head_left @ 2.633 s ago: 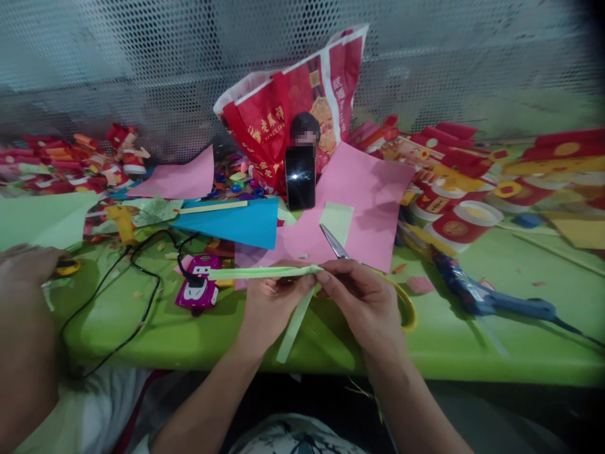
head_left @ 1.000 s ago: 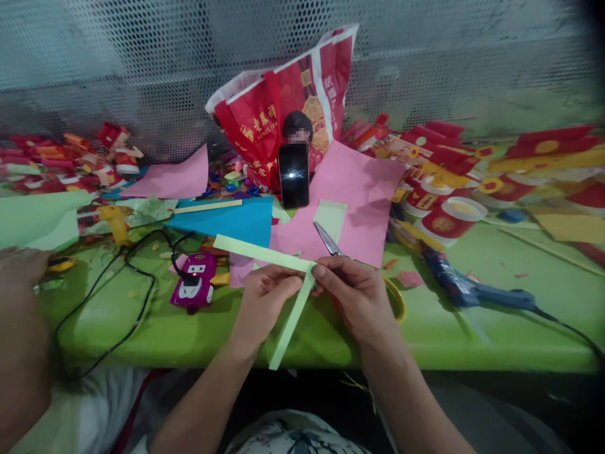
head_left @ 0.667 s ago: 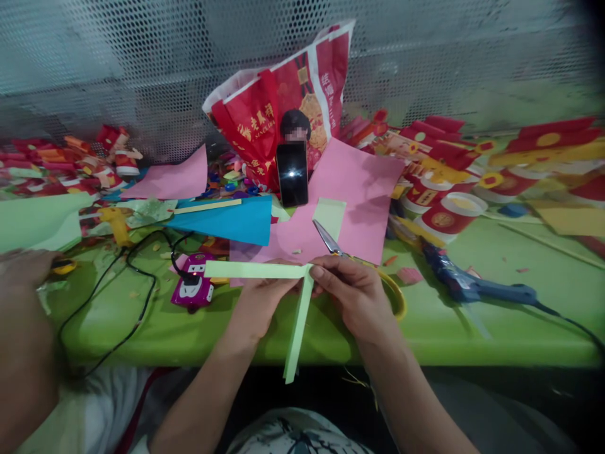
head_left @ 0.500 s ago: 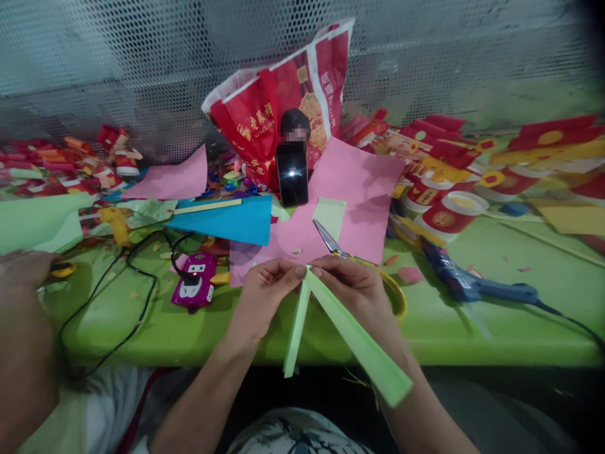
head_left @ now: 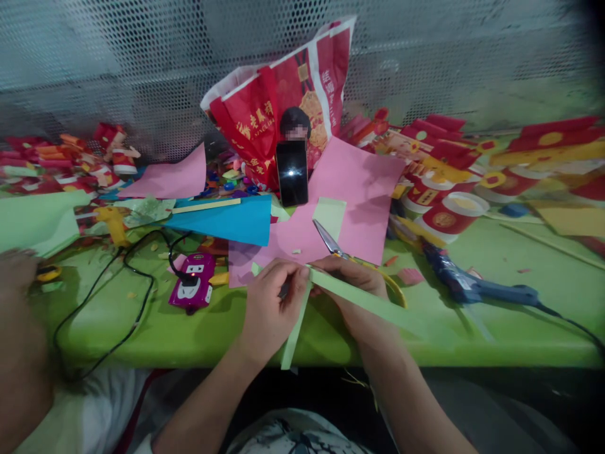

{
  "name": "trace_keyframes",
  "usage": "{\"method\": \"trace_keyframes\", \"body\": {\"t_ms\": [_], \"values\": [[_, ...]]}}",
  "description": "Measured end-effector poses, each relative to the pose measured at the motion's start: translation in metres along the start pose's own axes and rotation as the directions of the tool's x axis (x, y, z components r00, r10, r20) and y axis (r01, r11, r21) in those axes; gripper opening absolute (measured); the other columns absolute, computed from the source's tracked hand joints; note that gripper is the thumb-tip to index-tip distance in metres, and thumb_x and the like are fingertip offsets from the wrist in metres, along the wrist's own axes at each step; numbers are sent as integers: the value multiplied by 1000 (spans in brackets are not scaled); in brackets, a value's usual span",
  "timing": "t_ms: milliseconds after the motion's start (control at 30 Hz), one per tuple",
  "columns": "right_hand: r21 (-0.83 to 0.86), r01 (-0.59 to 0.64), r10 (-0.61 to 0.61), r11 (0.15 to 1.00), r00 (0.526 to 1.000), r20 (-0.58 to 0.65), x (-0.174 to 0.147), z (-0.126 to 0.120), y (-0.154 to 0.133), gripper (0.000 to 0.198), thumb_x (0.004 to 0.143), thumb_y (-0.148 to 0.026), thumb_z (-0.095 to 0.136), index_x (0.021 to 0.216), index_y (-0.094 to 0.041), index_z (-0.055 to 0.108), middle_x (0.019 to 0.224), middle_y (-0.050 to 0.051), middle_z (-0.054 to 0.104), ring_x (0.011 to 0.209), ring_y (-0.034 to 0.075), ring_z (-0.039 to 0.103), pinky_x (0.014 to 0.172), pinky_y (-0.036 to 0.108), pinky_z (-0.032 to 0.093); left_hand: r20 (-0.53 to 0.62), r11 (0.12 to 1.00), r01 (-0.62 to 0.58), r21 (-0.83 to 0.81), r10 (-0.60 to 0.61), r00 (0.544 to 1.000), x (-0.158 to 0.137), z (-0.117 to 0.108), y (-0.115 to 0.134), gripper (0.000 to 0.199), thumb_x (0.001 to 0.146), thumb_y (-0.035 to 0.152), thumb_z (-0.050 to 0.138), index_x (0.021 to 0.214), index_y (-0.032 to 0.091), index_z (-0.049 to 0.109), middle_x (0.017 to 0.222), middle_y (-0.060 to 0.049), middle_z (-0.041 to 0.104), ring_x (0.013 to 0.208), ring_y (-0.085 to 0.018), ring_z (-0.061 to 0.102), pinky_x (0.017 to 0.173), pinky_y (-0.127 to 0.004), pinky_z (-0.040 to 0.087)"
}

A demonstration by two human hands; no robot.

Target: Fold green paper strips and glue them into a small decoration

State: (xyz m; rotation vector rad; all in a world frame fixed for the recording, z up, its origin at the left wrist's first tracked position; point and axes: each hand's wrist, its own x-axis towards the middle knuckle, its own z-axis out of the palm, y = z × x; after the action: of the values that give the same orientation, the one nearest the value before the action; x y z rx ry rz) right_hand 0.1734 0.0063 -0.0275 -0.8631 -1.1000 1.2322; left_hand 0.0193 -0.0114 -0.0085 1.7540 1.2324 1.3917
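Note:
Pinched between the fingers of my left hand [head_left: 276,302] is a pale green paper strip [head_left: 362,295], at the point where its two lengths meet. My right hand [head_left: 352,284] grips the same fold from the other side, its fingertips partly hidden behind the paper. One length hangs down towards the table edge; the longer one slants out to the right across my right wrist, its far end blurred. Scissors [head_left: 328,239] with yellow handles lie just behind my right hand, blades on pink paper [head_left: 363,183].
A blue glue gun [head_left: 472,285] lies at right, near red paper cups [head_left: 451,217]. At left are a purple power socket [head_left: 193,280] with a black cable and another person's arm [head_left: 21,328]. A phone [head_left: 292,173] stands before a red bag [head_left: 255,126].
The longer length of the strip has swung up and outward to the right. My left hand has turned slightly at the fold, and my right hand has shifted a little.

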Motion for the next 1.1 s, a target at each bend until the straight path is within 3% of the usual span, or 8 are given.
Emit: {"method": "trace_keyframes", "body": {"t_ms": [133,433,533,700,967,1100], "values": [[-31,19,-19,999,1000,13,-1,-1,-1,16,75,-35,96,87,-28,88,79,1,81,65,17,71,62,28,61,18,998,-55,12,55,998,-1,0,0,12,102,25,66,94,20,72,88,-5,73,84,-20,69,78,-29,51],[-212,73,-68,975,997,32,-1,4,-13,4,85,-31,86,89,-30,87,83,0,82,72,19,75,67,32,65,87,965,141,-221,-125,988,1,-5,-2,25,106,36,64,87,20,71,84,-3,72,79,-17,67,72,-26,52],[-210,99,-94,973,995,37,-3,4,-12,7,85,-32,87,91,-30,87,85,1,82,77,21,75,71,34,64,85,959,162,-231,-146,986,1,-5,-3,25,105,37,65,88,21,72,84,-3,72,79,-17,67,71,-26,51],[-222,26,-13,975,998,57,-6,3,-15,16,92,-40,81,101,-28,88,86,5,80,80,22,74,74,35,62,75,950,211,-230,-198,977,2,-6,-5,26,103,41,68,88,20,74,85,-4,72,77,-17,65,67,-26,51],[-198,73,-53,977,993,102,-4,2,-12,15,94,-37,80,105,-33,88,97,4,82,90,23,76,84,37,62,93,916,255,-311,-237,967,7,-7,-5,22,99,40,74,88,21,77,80,-2,76,74,-17,70,69,-25,55],[-251,74,-31,965,985,171,-4,3,-21,22,89,-39,86,110,-32,87,102,3,81,94,23,75,84,36,63,31,916,269,-296,-273,962,7,-8,-2,27,97,44,75,87,20,77,78,-2,75,71,-17,69,66,-25,55]]}}
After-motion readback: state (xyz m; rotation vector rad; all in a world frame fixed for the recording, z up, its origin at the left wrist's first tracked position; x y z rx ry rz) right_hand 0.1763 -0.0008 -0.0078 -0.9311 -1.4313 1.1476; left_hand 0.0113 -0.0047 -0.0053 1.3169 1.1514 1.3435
